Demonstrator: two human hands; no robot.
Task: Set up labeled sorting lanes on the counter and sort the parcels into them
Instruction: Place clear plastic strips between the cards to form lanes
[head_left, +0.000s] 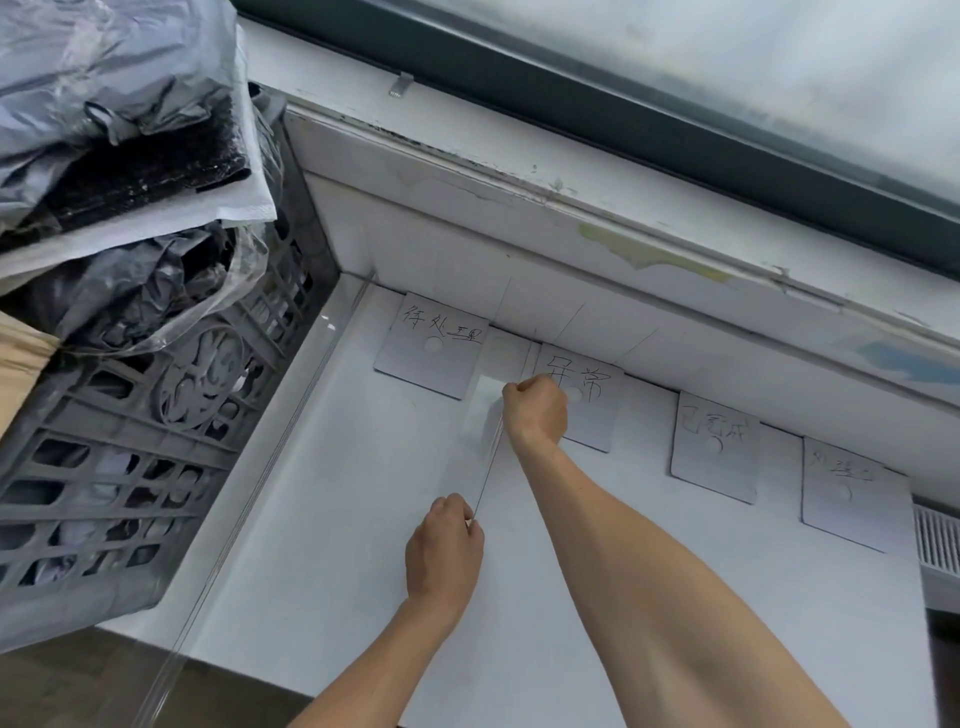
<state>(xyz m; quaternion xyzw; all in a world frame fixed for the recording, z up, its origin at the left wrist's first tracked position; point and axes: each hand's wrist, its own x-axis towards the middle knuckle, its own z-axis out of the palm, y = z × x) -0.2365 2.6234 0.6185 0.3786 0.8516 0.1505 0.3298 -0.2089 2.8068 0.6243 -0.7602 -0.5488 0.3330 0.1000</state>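
Progress: I judge this to be the lane set-up stage, roughly midway, with no sorting begun as far as I can see.
Done: four label cards (714, 447) with handwritten headings lie in a row along the table's back edge, and one clear strip (260, 483) already runs down the left edge.
Left: the dividers between the remaining cards, then moving every parcel over.
Window (675, 78): frosted glass in a dark frame above a scuffed, paint-chipped sill (571, 218); daylight comes from there.
Table (831, 623): white and smooth, carrying only cards and tape; a grille (937, 540) sits at its right edge.
Crate (130, 441): grey slatted plastic, hard against the table's left edge.
Parcels (119, 104): grey and black plastic mailers heaped in the crate and above its rim, none on the table.
Right hand (535, 410): near the back edge, overlapping the second card (592, 415); fingers curled tight on the far end of the tape.
Left hand (444, 551): mid-table, nearer me; fingers pinching the near end.
Tape (480, 452): a clear length stretched between both hands, running front to back in the gap between the leftmost card (431, 345) and the second; I cannot tell whether it touches the table yet.
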